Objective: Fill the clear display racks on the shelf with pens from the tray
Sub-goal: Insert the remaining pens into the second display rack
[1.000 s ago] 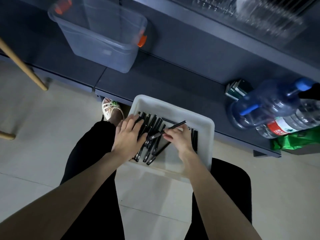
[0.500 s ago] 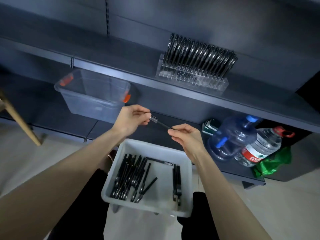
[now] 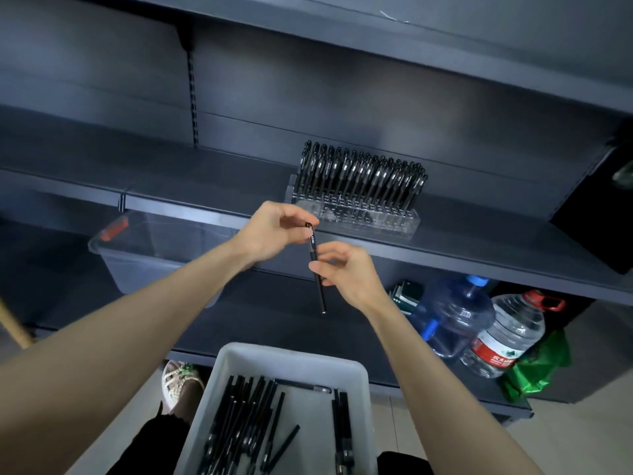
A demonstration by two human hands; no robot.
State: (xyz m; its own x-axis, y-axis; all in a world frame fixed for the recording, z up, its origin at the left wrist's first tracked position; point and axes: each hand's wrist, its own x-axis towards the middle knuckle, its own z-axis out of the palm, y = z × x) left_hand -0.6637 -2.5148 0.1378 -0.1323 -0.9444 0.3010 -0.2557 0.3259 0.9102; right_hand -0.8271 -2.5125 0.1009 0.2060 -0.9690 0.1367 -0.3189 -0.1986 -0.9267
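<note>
Head view, single frame.

Nearest me: white tray [image 3: 291, 353] on the person's lap. Loose black pens [image 3: 239, 423] are bunched along its left side. A few more lie by its right wall, and one lies crosswise at its far end. Left of the tray is a foot in a pale sandal [image 3: 178, 378] on the floor.

Above and beyond the tray, both hands are raised with one black pen [image 3: 318, 279] between them. The pen is nearly upright with its lower end hanging free.
- Left hand [image 3: 274, 231]: thumb and forefinger closed on the pen's top end, other fingers curled.
- Right hand [image 3: 346, 272]: thumb and fingertips clamped on the barrel about midway.

Farther from the tray, low right: blue water jug [image 3: 452, 317], clear bottle with a red label [image 3: 503, 334] and green bag [image 3: 534, 368]. Far left of the tray: clear storage bin [image 3: 147, 255] with orange latches.

Farthest, straight beyond the tray: clear display rack [image 3: 356, 217] near the front edge of the dark shelf [image 3: 479, 248]. Its back rows hold upright black pens [image 3: 359, 176]. I cannot tell whether the front slots are filled.
</note>
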